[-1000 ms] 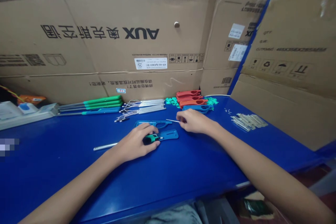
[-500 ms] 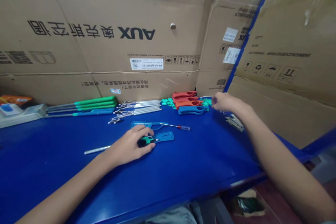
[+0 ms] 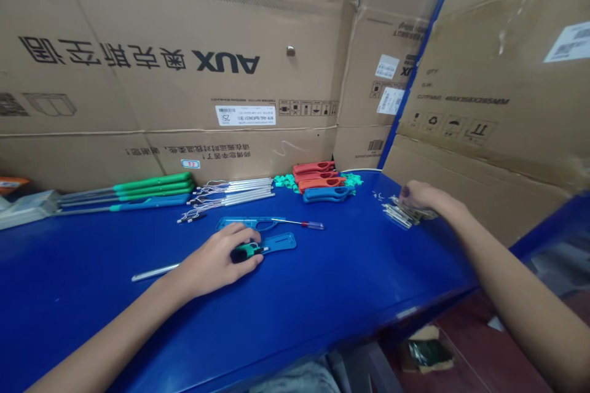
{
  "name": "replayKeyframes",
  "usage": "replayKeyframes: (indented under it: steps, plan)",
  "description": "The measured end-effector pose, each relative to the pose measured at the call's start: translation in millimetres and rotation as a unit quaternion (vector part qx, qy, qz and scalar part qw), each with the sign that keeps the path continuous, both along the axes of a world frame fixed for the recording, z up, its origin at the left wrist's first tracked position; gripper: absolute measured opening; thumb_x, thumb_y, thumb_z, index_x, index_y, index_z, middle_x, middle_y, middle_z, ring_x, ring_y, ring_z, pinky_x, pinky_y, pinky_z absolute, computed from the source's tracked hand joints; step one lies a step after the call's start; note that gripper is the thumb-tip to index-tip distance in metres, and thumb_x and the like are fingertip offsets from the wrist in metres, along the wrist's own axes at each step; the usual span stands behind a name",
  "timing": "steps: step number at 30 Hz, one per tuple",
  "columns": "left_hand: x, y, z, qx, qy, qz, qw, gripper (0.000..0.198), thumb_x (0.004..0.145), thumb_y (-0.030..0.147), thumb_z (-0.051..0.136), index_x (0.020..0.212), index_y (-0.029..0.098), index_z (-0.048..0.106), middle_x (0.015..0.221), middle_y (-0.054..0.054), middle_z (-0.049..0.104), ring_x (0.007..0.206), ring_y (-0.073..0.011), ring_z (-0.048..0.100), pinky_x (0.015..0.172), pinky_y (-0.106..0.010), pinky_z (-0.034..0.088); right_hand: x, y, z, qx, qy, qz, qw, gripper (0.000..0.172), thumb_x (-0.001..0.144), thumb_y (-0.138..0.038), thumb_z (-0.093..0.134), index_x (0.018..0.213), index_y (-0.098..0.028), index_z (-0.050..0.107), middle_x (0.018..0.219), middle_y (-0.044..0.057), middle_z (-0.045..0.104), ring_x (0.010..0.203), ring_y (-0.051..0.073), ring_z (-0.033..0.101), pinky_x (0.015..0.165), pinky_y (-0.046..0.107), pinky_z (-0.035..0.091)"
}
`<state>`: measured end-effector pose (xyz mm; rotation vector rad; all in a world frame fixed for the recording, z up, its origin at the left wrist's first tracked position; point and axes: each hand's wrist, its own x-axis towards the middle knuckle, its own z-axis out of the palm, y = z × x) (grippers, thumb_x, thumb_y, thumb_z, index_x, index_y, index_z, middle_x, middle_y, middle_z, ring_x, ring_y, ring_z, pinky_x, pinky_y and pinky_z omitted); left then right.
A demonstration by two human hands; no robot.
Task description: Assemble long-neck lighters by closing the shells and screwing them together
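Note:
My left hand (image 3: 230, 255) is closed around a blue lighter casing half (image 3: 282, 242) low over the table. A green part with a black piece (image 3: 249, 250) sits in it between thumb and fingers, and a metal tube (image 3: 154, 272) sticks out to the left under the wrist. Just beyond lies another blue casing half (image 3: 239, 221), with a screwdriver (image 3: 313, 225) whose shaft reaches across it. At the right, my right hand (image 3: 418, 194) reaches down with bent fingers to a pile of small pale, narrow parts (image 3: 399, 215). What its fingertips hold is hidden.
Red, orange and blue lighter handles (image 3: 322, 184) are stacked at the back, with small green pieces (image 3: 286, 182) beside them. Metal tubes with wires (image 3: 249, 190) and long lighters (image 3: 154, 187) lie further left. Cardboard walls (image 3: 184, 92) enclose the blue table (image 3: 322, 295).
My right hand has moved from the small green pieces rightward and nearer, onto the pile of narrow parts. The view has turned slightly right. My left hand keeps its hold.

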<state>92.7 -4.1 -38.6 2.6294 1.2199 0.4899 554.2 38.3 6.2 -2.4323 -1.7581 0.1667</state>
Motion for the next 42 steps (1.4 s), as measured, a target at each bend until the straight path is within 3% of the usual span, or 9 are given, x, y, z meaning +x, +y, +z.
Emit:
replayKeyframes:
  steps: [7,13,16,19,22,25,31,36,42]
  plan:
    - [1,-1,2.8,-0.016,0.009,0.001,1.0,0.029,0.088,0.048,0.052,0.104,0.025,0.061,0.105,-0.005,0.062,0.098,-0.0246,0.06,0.084,-0.035,0.048,-20,-1,22.9,-0.026,0.002,-0.01,1.0,0.017,0.084,-0.016,0.062,0.067,-0.014,0.062,0.073,0.012,0.066,0.079,0.025,0.066,0.069,0.033,0.046]
    - [1,-2,2.4,-0.012,-0.015,-0.006,1.0,0.024,0.086,0.041,0.055,0.102,0.025,0.063,0.105,-0.005,0.063,0.098,-0.0242,0.06,0.085,-0.035,0.048,-90,-21,44.6,-0.001,0.151,0.164,0.975,0.02,0.093,-0.026,0.048,0.091,-0.017,0.065,0.084,0.006,0.069,0.075,0.015,0.063,0.068,0.025,0.047]
    - [1,-2,2.7,-0.017,-0.03,-0.011,0.999,0.022,0.085,0.039,0.057,0.1,0.023,0.063,0.103,-0.005,0.062,0.099,-0.0245,0.059,0.087,-0.037,0.048,-135,-22,51.0,-0.045,0.364,0.308,0.878,0.027,0.088,-0.033,0.058,0.106,-0.014,0.063,0.087,0.006,0.068,0.074,0.014,0.062,0.069,0.026,0.049]
    - [0,-3,3.8,-0.023,-0.035,-0.01,0.999,0.022,0.084,0.04,0.059,0.098,0.023,0.063,0.101,-0.005,0.063,0.098,-0.0241,0.059,0.086,-0.037,0.048,-175,-13,46.5,-0.117,0.472,0.372,0.791,0.031,0.081,-0.036,0.068,0.101,-0.012,0.064,0.081,0.004,0.064,0.069,0.012,0.06,0.065,0.025,0.049]
    - [0,-3,4.3,-0.028,-0.041,-0.004,0.999,0.023,0.084,0.042,0.06,0.096,0.023,0.064,0.099,-0.004,0.064,0.094,-0.0228,0.061,0.083,-0.035,0.049,-204,-6,31.5,-0.176,0.55,0.39,0.717,0.021,0.081,-0.028,0.068,0.096,-0.013,0.064,0.074,0.001,0.06,0.064,0.012,0.059,0.057,0.024,0.047]
    - [1,-3,3.9,-0.035,-0.05,0.001,0.998,0.022,0.083,0.04,0.061,0.095,0.022,0.065,0.096,-0.004,0.066,0.089,-0.0214,0.062,0.079,-0.034,0.05,-222,-7,13.8,-0.241,0.593,0.349,0.685,0.011,0.084,-0.022,0.059,0.089,-0.013,0.062,0.074,0.003,0.063,0.053,0.009,0.053,0.042,0.02,0.035]
    - [2,-2,2.2,-0.053,-0.065,0.002,0.996,0.024,0.08,0.041,0.064,0.093,0.02,0.064,0.092,-0.004,0.067,0.083,-0.02,0.062,0.075,-0.032,0.049,-232,-16,-9.0,-0.256,0.598,0.291,0.702,0.01,0.079,-0.013,0.045,0.081,-0.016,0.054,0.056,-0.003,0.055,0.038,0.006,0.033,0.039,0.018,0.024]
    - [4,-4,1.9,-0.073,-0.067,0.001,0.995,0.027,0.078,0.043,0.067,0.091,0.02,0.065,0.086,-0.002,0.067,0.077,-0.018,0.061,0.069,-0.029,0.048,-232,-20,-15.2,-0.245,0.574,0.303,0.72,0.015,0.088,-0.027,0.044,0.08,-0.017,0.053,0.056,-0.005,0.049,0.04,0.006,0.03,0.04,0.019,0.022]
    - [6,-6,3.8,-0.084,-0.074,0.001,0.994,0.028,0.077,0.042,0.067,0.092,0.019,0.065,0.084,-0.002,0.067,0.073,-0.0166,0.06,0.065,-0.027,0.047,-239,-35,-19.7,-0.04,0.387,0.425,0.817,0.025,0.092,-0.038,0.049,0.08,-0.017,0.057,0.063,-0.004,0.05,0.057,0.01,0.042,0.054,0.021,0.033]
